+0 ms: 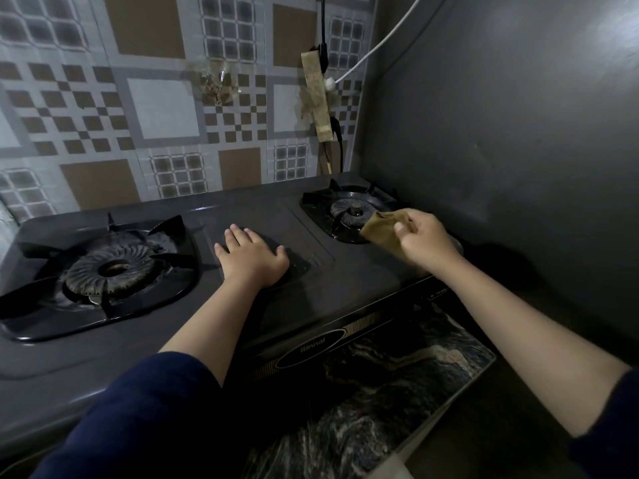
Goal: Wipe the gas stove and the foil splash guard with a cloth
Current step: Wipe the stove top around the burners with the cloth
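A dark two-burner gas stove [311, 299] fills the middle of the head view. My left hand [250, 255] lies flat, palm down, on the stove top between the burners, fingers apart and holding nothing. My right hand [423, 242] grips a tan cloth [382, 229] and presses it against the front right edge of the right burner [349, 210]. The left burner [110, 267] with its black grate is uncovered. Behind the stove stands the foil splash guard [166, 108], printed with brown and grey squares.
A grey wall [501, 115] rises close on the right of the stove. A taped-up power strip [316, 98] with a black cable and a white cable hangs at the back corner. The marbled counter edge [397, 392] runs in front of the stove.
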